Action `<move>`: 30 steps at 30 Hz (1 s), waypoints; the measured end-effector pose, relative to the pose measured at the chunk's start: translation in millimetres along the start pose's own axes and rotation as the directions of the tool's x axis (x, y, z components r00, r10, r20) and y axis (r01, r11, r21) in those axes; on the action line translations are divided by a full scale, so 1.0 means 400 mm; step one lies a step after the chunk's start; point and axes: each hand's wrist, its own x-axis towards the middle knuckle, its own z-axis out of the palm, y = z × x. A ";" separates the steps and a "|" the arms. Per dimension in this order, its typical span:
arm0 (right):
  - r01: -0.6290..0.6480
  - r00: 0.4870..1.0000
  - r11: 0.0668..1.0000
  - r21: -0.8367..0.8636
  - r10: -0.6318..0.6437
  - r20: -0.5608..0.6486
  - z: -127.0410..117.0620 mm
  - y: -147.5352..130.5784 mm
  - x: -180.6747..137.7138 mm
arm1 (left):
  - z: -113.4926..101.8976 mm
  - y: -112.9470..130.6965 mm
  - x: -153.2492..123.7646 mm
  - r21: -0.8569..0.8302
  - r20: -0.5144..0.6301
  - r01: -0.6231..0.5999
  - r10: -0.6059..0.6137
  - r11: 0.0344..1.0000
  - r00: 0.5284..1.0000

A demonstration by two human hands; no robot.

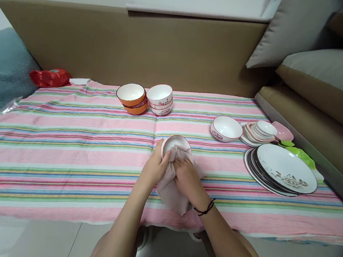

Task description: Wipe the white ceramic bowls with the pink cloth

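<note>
A white bowl with a red rim [175, 143] is tilted toward me above the striped cloth. Gripping its left side is my left hand [157, 164], thumb along the near edge. My right hand [187, 176] is closed on a pale pinkish-grey cloth [173, 196] and presses it into the bowl. The cloth hangs down below both hands and covers the bowl's lower part. Right of my hands stands another white bowl with a red rim [227, 128].
Orange bowls [132, 94] and white patterned bowls [159, 97] stand stacked at the back. On the right are a stack of plates [286, 168], small dishes [263, 130] and a green leaf-shaped dish [302, 156]. A red plastic bundle [50, 78] lies back left.
</note>
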 end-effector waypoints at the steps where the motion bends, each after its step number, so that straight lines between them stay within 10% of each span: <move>1: -0.011 0.999 1.000 0.025 0.010 0.037 -0.004 -0.006 0.002 | 0.000 -0.001 0.000 -0.005 -0.003 -0.003 0.003 1.000 1.000; 9: 0.002 0.998 0.964 0.267 -0.020 0.066 -0.030 -0.015 -0.001 | -0.007 0.001 -0.003 -0.017 0.010 0.013 -0.012 1.000 1.000; 15: -0.045 0.997 0.998 0.038 0.048 -0.066 0.003 0.009 -0.019 | 0.001 -0.001 -0.001 0.013 0.006 -0.005 0.005 1.000 1.000; 26: -0.037 0.997 0.967 0.254 0.018 0.077 -0.036 -0.034 -0.010 | -0.004 -0.001 -0.004 -0.018 -0.003 0.008 -0.008 1.000 1.000; 30: -0.046 0.999 0.996 0.075 0.047 -0.010 -0.010 -0.011 -0.018 | -0.001 0.000 -0.004 -0.003 0.003 -0.009 0.009 1.000 1.000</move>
